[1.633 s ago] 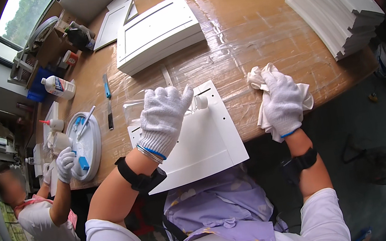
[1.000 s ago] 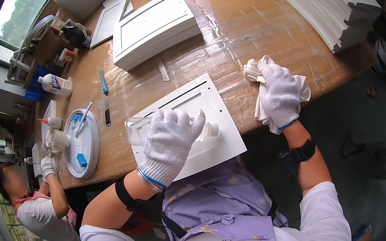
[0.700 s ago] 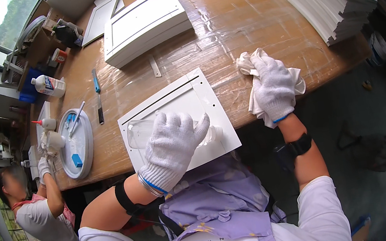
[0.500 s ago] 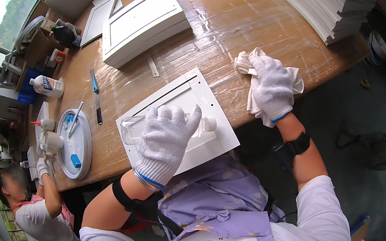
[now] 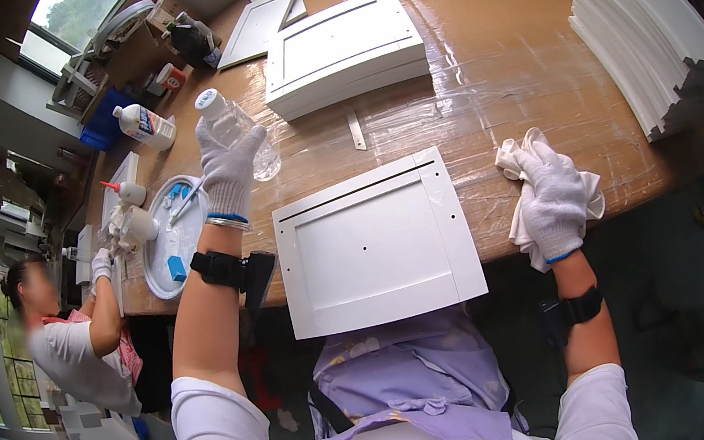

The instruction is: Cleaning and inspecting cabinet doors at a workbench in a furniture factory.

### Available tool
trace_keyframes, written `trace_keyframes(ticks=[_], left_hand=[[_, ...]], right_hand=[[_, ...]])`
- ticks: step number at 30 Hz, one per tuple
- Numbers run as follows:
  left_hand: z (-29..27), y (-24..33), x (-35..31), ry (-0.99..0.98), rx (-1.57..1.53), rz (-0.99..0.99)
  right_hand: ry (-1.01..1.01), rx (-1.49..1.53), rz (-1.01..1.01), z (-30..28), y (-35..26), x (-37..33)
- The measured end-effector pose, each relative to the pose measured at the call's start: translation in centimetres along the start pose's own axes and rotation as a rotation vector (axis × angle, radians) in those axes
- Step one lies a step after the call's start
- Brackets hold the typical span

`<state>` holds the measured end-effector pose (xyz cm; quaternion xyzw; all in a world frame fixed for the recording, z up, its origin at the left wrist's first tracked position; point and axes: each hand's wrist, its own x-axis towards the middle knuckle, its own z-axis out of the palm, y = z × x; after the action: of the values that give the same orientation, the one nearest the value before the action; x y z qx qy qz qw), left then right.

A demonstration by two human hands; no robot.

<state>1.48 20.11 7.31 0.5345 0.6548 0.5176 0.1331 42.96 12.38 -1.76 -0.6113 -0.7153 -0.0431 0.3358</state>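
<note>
Though earlier over panel point(image 5: 360, 273), bottle point(image 5: 230, 123) aside

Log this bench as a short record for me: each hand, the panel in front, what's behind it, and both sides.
Left hand: gloved, holding a clear bottle
Right hand: gloved, holding a bunched white cloth
Front panel: white, between the hands, reaching past the table's near edge
Behind it: metal strip, then panel stack
Left side: round tray
Right side: tall white stack

Gloved hands point(image 5: 228, 171) hold a bottle point(image 5: 230, 123) and cloth point(image 5: 527, 225).
</note>
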Motion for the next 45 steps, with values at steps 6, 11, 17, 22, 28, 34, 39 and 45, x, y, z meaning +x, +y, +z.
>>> trace_keyframes(ticks=[6,11,17,22,28,34,39,45], left_hand=[[0.9,-4.9,0.8,0.064,-0.188,-0.096],[-0.7,-5.9,-0.1,-0.023,-0.213,-0.179],[-0.1,0.5,-14.2,-0.181,-0.096,0.08],[-0.7,4.5,-23.0,-0.688,0.401,0.51],[1.5,0.7,-25.0,-0.554,0.635,0.678],[1.5,1.1,-25.0,-0.586,0.566,0.681],[1.5,1.1,-25.0,-0.588,0.53,0.654],[1.4,0.2,-24.9,-0.605,0.527,0.635]], right_hand=[[0.015,-0.021,-0.01,-0.2,-0.7,0.4],[-0.011,0.0,-0.026,0.2,-1.2,0.7],[-0.004,-0.003,-0.061,0.2,0.4,0.1],[-0.198,0.438,-0.046,-2.9,-3.9,-1.5],[-0.782,-0.04,-0.323,-5.3,-9.8,-5.3],[-0.369,-0.308,-0.418,3.8,-9.7,2.4],[-0.339,-0.274,-0.298,5.8,-10.1,4.2],[-0.391,-0.19,-0.233,4.6,-10.7,2.4]])
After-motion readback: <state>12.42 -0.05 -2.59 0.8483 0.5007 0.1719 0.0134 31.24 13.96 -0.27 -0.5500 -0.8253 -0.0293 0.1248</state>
